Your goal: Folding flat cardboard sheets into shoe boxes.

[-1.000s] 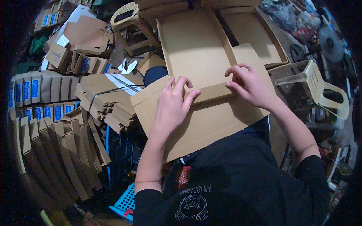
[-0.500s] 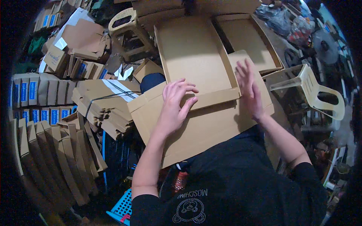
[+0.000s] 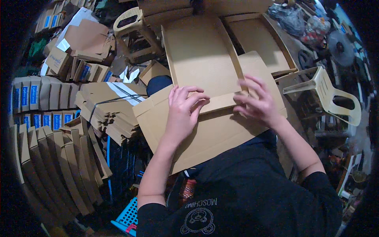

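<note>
A shallow brown cardboard tray with low upright walls lies before me, on top of a flat cardboard sheet across my lap. My left hand closes round its near wall at the near left corner, thumb on my side and fingers curled over the top. At the near right corner my right hand has its fingers bent round the wall, slightly blurred by motion. The fingers hide both near corners in part.
Another cardboard tray lies at the far right. A strapped stack of flat cardboard and rows of folded cartons stand to the left. There is a plastic stool at the back and a cream plastic chair to the right.
My right hand has come left and in from beside the tray, from spread fingers to bent ones on the near right corner. The left hand has stayed nearly in place.
</note>
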A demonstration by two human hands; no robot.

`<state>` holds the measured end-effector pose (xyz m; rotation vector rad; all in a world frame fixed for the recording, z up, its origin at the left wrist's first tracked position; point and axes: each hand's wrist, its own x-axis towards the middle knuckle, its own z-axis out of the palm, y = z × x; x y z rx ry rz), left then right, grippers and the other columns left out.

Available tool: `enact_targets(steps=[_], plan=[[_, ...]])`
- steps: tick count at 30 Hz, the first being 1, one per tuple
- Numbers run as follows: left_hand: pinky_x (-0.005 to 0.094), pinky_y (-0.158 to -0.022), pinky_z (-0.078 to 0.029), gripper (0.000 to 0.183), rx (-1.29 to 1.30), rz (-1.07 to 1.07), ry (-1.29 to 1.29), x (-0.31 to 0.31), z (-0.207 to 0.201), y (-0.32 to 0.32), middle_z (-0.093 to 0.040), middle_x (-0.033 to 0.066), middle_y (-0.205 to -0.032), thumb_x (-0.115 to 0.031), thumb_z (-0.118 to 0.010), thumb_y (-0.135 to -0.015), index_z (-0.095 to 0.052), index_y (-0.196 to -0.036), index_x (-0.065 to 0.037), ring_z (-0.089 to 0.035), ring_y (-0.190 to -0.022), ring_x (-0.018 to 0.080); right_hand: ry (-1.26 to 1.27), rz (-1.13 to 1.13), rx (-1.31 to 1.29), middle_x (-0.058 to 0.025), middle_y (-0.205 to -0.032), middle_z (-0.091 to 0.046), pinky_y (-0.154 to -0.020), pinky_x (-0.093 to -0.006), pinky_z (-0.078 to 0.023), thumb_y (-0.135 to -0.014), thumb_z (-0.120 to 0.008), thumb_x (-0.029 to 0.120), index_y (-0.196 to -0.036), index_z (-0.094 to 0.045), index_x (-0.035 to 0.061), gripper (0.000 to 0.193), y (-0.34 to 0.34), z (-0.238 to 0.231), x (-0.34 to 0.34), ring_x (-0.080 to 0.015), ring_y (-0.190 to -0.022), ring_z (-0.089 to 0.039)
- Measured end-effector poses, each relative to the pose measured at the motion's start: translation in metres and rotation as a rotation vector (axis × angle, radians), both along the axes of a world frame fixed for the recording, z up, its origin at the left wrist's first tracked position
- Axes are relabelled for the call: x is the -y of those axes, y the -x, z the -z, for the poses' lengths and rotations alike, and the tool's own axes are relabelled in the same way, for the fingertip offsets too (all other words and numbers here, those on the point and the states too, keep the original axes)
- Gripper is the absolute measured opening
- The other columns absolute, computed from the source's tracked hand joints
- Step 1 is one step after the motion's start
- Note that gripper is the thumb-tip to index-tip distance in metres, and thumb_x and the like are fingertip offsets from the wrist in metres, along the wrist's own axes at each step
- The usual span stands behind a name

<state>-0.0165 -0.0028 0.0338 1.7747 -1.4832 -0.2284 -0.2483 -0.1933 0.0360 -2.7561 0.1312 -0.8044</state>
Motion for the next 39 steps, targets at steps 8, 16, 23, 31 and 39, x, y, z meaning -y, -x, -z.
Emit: enact_targets(steps=[8,16,23,31,39], plan=[[0.0620,-0.124,-0.032,0.010,0.155,0.077,-0.156,-0.007,-0.009,0.000,-0.068,0.0057,-0.099,-0.013,-0.075,-0.095,-0.079,-0.103,-0.015,-0.068,-0.103,0.0272,0.049,0.036,-0.159,-0.0004,-0.092,-0.074,-0.119,-0.0499,-0.045,-0.093,-0.074,0.022,-0.102,-0.074,0.0139,0.013,-0.006,-0.009,-0.013,-0.0174,-0.091,-0.074],[0.0559,-0.122,-0.039,0.017,0.566,0.140,-0.254,-0.011,-0.017,0.009,-0.069,0.0073,-0.087,-0.017,-0.076,-0.093,-0.078,-0.108,-0.012,-0.072,-0.091,0.0256,0.117,0.065,-0.359,-0.0024,-0.088,-0.067,-0.126,-0.0508,-0.035,-0.094,-0.069,0.021,-0.096,-0.068,0.0140,0.008,-0.012,-0.014,-0.016,-0.0192,-0.095,-0.073],[0.0511,-0.112,-0.050,0.008,0.375,0.197,-0.183,-0.010,-0.011,0.006,-0.068,0.0080,-0.083,-0.018,-0.074,-0.095,-0.074,-0.096,-0.010,-0.072,-0.086,0.0263,0.225,0.028,-0.380,-0.0024,-0.088,-0.063,-0.128,-0.0522,-0.032,-0.095,-0.065,0.018,-0.102,-0.067,0.0139,0.009,-0.018,-0.011,-0.020,-0.0205,-0.096,-0.071],[0.0471,-0.099,-0.056,0.042,0.428,0.111,-0.014,-0.006,-0.001,-0.003,-0.062,0.0064,-0.073,-0.044,-0.084,-0.085,-0.063,-0.080,-0.009,-0.068,-0.073,0.0261,0.125,0.009,-0.320,-0.0055,-0.084,-0.062,-0.126,-0.0524,-0.037,-0.098,-0.066,0.023,-0.100,-0.067,0.0121,0.011,-0.016,-0.010,-0.012,-0.0231,-0.086,-0.072],[0.0402,-0.074,-0.057,0.045,0.443,0.177,-0.030,-0.010,0.008,-0.005,-0.064,0.0070,-0.070,-0.046,-0.081,-0.089,-0.060,-0.076,-0.009,-0.068,-0.069,0.0262,-0.002,-0.096,-0.404,-0.0049,-0.082,-0.063,-0.126,-0.0524,-0.037,-0.096,-0.073,0.026,-0.101,-0.069,0.0124,0.015,-0.012,-0.005,-0.004,-0.0244,-0.088,-0.072]])
